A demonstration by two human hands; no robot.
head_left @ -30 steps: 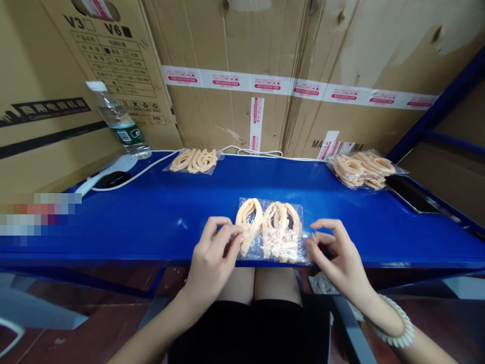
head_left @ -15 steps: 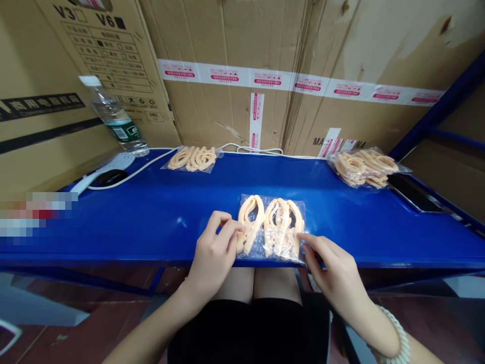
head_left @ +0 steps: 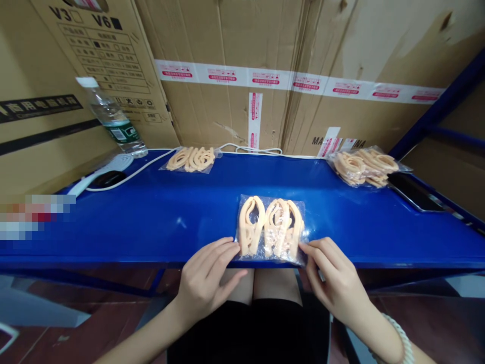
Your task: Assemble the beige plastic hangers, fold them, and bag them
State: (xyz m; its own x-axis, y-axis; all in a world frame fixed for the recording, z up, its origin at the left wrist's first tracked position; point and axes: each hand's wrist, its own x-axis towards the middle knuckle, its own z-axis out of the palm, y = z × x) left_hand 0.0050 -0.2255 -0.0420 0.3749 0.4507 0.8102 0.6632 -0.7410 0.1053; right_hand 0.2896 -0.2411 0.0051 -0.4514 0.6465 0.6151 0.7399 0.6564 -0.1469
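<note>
Head view: both hands at the near corners of a clear bag (head_left: 262, 246) of beige clip-like pieces (head_left: 279, 237).
Over the last second the left hand (head_left: 206, 275) has come off the leftmost piece to the bag's near left edge, and the right hand (head_left: 335, 273) has drawn in to its right edge; the leftmost piece lies straighter, so the handling now seems to be at the bag's margins. The left is loosely open, fingertips at the film, thumb apart; the right is half curled, fingertips touching the edge, though whether it pinches the film I cannot tell. The bag lies flat on the blue table (head_left: 159, 222); beyond it to the left is another bag of pieces (head_left: 190, 159).
</note>
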